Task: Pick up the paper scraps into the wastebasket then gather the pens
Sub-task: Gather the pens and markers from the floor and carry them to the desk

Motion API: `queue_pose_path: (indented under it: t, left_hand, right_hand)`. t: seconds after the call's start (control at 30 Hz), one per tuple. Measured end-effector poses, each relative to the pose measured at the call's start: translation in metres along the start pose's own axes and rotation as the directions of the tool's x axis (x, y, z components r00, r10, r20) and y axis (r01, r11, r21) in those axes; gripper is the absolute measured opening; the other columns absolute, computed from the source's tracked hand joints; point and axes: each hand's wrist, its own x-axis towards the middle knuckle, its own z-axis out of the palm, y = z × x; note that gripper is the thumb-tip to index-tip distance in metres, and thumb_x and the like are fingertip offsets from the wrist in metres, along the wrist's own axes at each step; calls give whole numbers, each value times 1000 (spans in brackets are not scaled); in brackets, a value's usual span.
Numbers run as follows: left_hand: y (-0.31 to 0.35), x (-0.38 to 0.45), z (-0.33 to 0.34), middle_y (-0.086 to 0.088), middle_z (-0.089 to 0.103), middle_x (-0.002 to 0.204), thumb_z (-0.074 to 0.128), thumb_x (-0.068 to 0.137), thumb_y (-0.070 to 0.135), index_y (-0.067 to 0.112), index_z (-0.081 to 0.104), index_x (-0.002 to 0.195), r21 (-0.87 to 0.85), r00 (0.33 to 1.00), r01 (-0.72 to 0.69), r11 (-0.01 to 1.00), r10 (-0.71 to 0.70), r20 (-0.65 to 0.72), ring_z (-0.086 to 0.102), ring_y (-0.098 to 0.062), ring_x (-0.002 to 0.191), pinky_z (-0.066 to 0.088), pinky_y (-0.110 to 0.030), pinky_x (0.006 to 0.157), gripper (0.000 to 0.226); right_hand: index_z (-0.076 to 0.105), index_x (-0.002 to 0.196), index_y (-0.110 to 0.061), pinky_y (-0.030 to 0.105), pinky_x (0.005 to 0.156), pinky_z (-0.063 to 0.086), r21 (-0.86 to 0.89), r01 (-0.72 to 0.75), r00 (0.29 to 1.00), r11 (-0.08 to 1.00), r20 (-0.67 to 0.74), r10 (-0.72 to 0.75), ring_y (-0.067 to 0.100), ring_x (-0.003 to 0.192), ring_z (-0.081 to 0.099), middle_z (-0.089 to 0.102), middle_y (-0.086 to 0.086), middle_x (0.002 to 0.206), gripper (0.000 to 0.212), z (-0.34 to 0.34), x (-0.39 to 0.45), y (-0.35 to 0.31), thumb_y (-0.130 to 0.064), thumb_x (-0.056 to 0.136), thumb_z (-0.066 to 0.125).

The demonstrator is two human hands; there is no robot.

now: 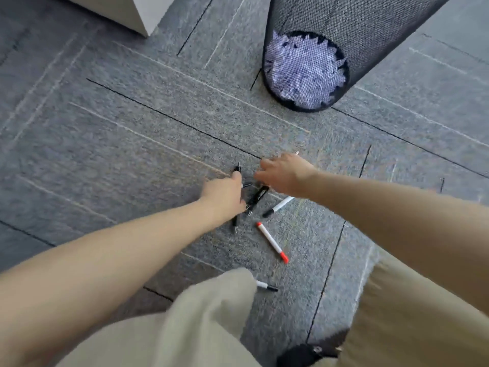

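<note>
A black mesh wastebasket point(344, 19) stands on the carpet at the upper right, with white paper scraps point(304, 72) showing through its mesh. Both hands are down on the carpet among several pens. My left hand point(225, 192) is closed around a black pen point(236, 168) whose tip pokes out above the fingers. My right hand point(285, 173) lies over a black pen point(258, 196), and a pen tip point(297, 153) shows beyond it; whether it grips either is unclear. A white marker with a black cap point(277, 207), a white marker with red ends point(272, 242) and another black-capped marker point(266, 286) lie nearer me.
Grey carpet tiles point(132, 128) cover the floor. A white cabinet corner point(127, 11) stands at the top left. My knees in beige trousers point(206, 327) fill the bottom of the view, with a black shoe point(304, 353) between them.
</note>
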Motion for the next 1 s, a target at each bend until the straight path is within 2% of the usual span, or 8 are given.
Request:
queue_pose_path:
  t: [0.1, 0.33, 0.43, 0.6, 0.7, 0.77, 0.87, 1.0]
  left_hand:
    - [-3, 2, 5, -16, 61, 110, 49, 92, 29, 5, 35, 116, -135, 998, 34, 990, -41, -46, 61, -37, 98, 38, -35, 65, 36]
    - [-7, 4, -7, -7, 49, 73, 35, 94, 19, 10, 39, 96, -341, 984, -49, 939, -13, -178, 44, -24, 58, 33, -30, 50, 11]
    - [12, -12, -9, 0, 48, 65, 37, 94, 17, 13, 38, 96, -333, 944, -291, 897, 213, -251, 43, -16, 49, 34, -29, 44, 4]
    - [55, -34, 25, -6, 65, 90, 51, 88, 48, 14, 38, 124, 70, 778, -629, 775, 626, 51, 64, -28, 75, 37, -28, 48, 51]
    - [49, -31, 48, -7, 65, 102, 53, 89, 29, 12, 41, 122, 215, 766, -633, 744, 642, 35, 66, -30, 82, 37, -31, 52, 39]
    - [35, -30, 53, -4, 68, 86, 69, 74, 26, 11, 57, 103, 268, 740, -630, 728, 668, -75, 68, -25, 67, 38, -27, 45, 35]
    - [25, -27, 57, 0, 64, 61, 85, 47, 24, 15, 63, 68, 262, 669, -669, 696, 717, -195, 60, -18, 40, 35, -18, 32, 32]
    - [15, -28, 44, -7, 67, 79, 75, 67, 29, 10, 64, 74, 275, 659, -659, 701, 713, -238, 65, -24, 62, 41, -27, 46, 23]
  right_hand:
    - [43, 129, -18, 31, 80, 45, 100, -89, 996, 991, -22, 91, 14, 76, 50, 51, 5, 117, 38, 8, 3, -12, -19, 92, 52]
    - [61, 103, -14, 36, 96, 37, 245, -243, 947, 939, -149, 284, 20, 98, 49, 55, 3, 102, 31, 27, -30, 8, -40, 87, 54]
    - [59, 99, -11, 31, 81, 43, 407, -334, 902, 850, -126, 414, 16, 81, 46, 49, 1, 93, 19, 33, -47, 17, -27, 89, 54]
    - [52, 108, -11, 27, 57, 48, 712, -394, 820, 581, -12, 572, 12, 63, 49, 51, -4, 81, 16, 41, -56, 11, -18, 96, 44]
    - [54, 114, -17, 37, 77, 53, 633, -245, 926, 734, -71, 371, 17, 80, 58, 63, 0, 100, 23, 42, -57, -5, -21, 91, 54]
    - [54, 116, -22, 37, 84, 52, 558, -186, 963, 809, -58, 262, 17, 88, 62, 64, -3, 107, 32, 44, -53, -18, -21, 85, 62]
    - [49, 118, -23, 32, 79, 51, 515, -258, 959, 818, 35, 281, 16, 86, 60, 64, -4, 110, 38, 45, -44, -26, -22, 82, 63]
    - [53, 112, -20, 29, 70, 51, 493, -268, 951, 828, -1, 308, 14, 76, 55, 63, -2, 101, 28, 45, -41, -19, -18, 84, 60]
